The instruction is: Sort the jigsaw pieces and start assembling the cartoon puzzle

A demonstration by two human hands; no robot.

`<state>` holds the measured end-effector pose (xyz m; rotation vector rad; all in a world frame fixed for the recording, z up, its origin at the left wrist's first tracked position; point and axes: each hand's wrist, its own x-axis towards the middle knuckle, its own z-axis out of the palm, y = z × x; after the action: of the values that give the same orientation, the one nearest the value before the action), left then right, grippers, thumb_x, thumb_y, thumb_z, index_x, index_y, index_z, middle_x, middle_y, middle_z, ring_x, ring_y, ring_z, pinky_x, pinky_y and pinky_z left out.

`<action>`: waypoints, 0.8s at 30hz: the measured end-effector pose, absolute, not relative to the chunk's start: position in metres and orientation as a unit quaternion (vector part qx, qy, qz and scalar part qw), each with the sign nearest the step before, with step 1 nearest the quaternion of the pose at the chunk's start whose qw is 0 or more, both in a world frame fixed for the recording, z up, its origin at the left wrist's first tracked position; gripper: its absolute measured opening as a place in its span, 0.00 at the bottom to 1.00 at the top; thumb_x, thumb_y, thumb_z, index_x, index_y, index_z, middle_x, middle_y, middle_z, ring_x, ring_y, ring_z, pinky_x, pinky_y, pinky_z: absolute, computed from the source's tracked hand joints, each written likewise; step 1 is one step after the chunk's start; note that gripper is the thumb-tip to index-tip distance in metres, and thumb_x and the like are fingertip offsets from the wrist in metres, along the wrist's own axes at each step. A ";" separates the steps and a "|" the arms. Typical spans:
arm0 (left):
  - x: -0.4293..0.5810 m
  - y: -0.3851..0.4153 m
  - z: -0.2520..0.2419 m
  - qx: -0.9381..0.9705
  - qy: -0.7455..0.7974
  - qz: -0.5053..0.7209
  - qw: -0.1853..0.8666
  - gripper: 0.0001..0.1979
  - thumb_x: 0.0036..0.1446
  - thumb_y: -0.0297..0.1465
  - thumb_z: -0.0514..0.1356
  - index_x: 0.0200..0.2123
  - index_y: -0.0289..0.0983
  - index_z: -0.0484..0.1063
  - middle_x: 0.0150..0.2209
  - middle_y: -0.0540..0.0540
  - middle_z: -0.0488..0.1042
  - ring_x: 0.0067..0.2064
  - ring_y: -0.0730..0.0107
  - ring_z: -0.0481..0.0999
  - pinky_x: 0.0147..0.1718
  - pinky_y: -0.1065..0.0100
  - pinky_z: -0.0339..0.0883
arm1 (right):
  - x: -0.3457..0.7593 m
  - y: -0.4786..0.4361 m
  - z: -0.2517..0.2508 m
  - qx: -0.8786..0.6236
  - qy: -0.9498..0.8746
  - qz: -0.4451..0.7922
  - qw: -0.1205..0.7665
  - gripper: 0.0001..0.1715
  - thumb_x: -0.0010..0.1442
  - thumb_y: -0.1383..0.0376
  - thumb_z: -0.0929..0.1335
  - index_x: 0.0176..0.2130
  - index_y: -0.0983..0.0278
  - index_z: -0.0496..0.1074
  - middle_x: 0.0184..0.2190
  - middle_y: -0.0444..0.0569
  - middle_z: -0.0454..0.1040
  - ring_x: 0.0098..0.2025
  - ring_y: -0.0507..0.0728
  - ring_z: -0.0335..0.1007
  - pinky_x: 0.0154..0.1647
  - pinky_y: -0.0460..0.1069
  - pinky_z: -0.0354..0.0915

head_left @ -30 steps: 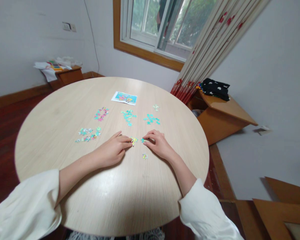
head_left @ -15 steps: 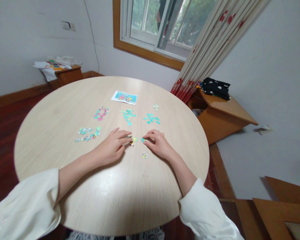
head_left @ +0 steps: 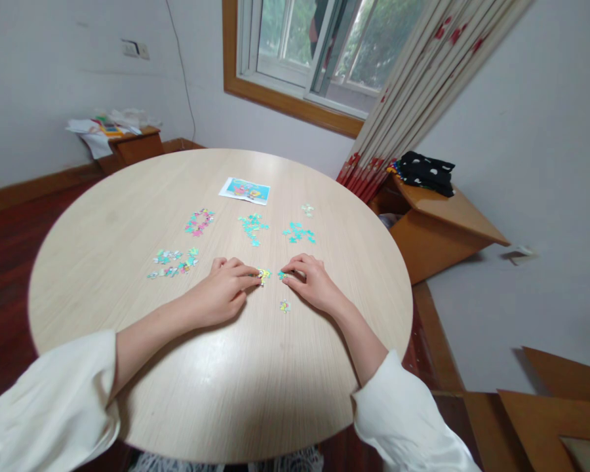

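My left hand (head_left: 230, 288) rests on the table with its fingers closed at the edge of a small yellow cluster of jigsaw puzzle pieces (head_left: 265, 276). Facing it, my right hand (head_left: 309, 280) pinches a teal puzzle piece (head_left: 282, 276) between thumb and fingers, a short gap from the yellow cluster. The fingertips partly cover both. Below the right hand lies a single pale puzzle piece (head_left: 285, 307) with yellow and pink on it. Farther off is a printed picture card (head_left: 246, 191) with a blue background.
On the round wooden table (head_left: 216, 400) lie loose groups: pink pieces (head_left: 199, 223), teal pieces (head_left: 253, 227), more teal pieces (head_left: 299, 233), pale pieces (head_left: 307, 210) and mixed pieces (head_left: 174, 262). A wooden cabinet (head_left: 435, 229) with dark cloth (head_left: 425, 174) stands to the right.
My left hand's fingers have drawn in; the raised index finger has come down to the yellow cluster. The right hand holds its place with the teal piece.
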<state>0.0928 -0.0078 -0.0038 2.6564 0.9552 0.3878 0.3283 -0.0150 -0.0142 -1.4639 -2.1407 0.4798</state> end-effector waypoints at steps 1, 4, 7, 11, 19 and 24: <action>0.093 -0.007 -0.004 0.919 0.335 0.146 0.145 0.22 0.53 0.20 0.48 0.46 0.37 0.74 0.49 0.42 0.75 0.49 0.57 0.67 0.47 0.54 0.51 | 0.328 -0.015 -0.014 -0.538 -0.786 0.176 0.249 0.05 0.58 0.67 0.70 0.37 0.61 0.75 0.40 0.49 0.72 0.47 0.57 0.67 0.51 0.56 0.56; 0.091 -0.005 -0.005 0.905 0.358 0.177 0.143 0.19 0.56 0.21 0.48 0.44 0.37 0.75 0.46 0.43 0.75 0.47 0.59 0.68 0.46 0.56 0.51 | 0.328 -0.015 -0.014 -0.541 -0.784 0.174 0.250 0.04 0.58 0.67 0.70 0.37 0.61 0.75 0.40 0.49 0.72 0.46 0.57 0.67 0.51 0.56 0.56; 0.090 -0.003 -0.006 0.890 0.386 0.198 0.139 0.16 0.57 0.22 0.48 0.40 0.37 0.75 0.42 0.43 0.76 0.45 0.60 0.69 0.45 0.57 0.52 | 0.329 -0.015 -0.015 -0.541 -0.783 0.173 0.254 0.04 0.57 0.68 0.70 0.36 0.61 0.75 0.39 0.49 0.72 0.46 0.57 0.67 0.51 0.56 0.56; 0.090 -0.003 -0.006 0.884 0.398 0.200 0.138 0.16 0.56 0.22 0.49 0.37 0.37 0.75 0.40 0.43 0.76 0.44 0.59 0.69 0.43 0.57 0.52 | 0.329 -0.015 -0.016 -0.546 -0.777 0.175 0.258 0.03 0.56 0.66 0.71 0.35 0.61 0.75 0.38 0.48 0.72 0.46 0.57 0.67 0.50 0.55 0.56; 0.090 -0.002 -0.007 0.882 0.409 0.190 0.138 0.18 0.54 0.22 0.47 0.38 0.36 0.75 0.35 0.44 0.79 0.41 0.60 0.71 0.43 0.56 0.53 | 0.344 -0.006 -0.018 -0.603 -0.718 0.127 0.324 0.13 0.60 0.70 0.61 0.34 0.63 0.74 0.37 0.51 0.76 0.43 0.57 0.71 0.48 0.55 0.60; 0.090 -0.002 -0.008 0.879 0.413 0.191 0.140 0.18 0.54 0.22 0.47 0.39 0.36 0.76 0.34 0.43 0.78 0.39 0.61 0.71 0.43 0.56 0.54 | 0.362 -0.003 -0.018 -0.663 -0.651 0.134 0.344 0.13 0.55 0.72 0.61 0.32 0.63 0.74 0.34 0.50 0.77 0.36 0.56 0.72 0.43 0.52 0.63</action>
<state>0.0896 -0.0021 -0.0084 2.5403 1.1931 0.5521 0.3615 -0.0030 -0.0175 -1.7226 -1.6910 0.3484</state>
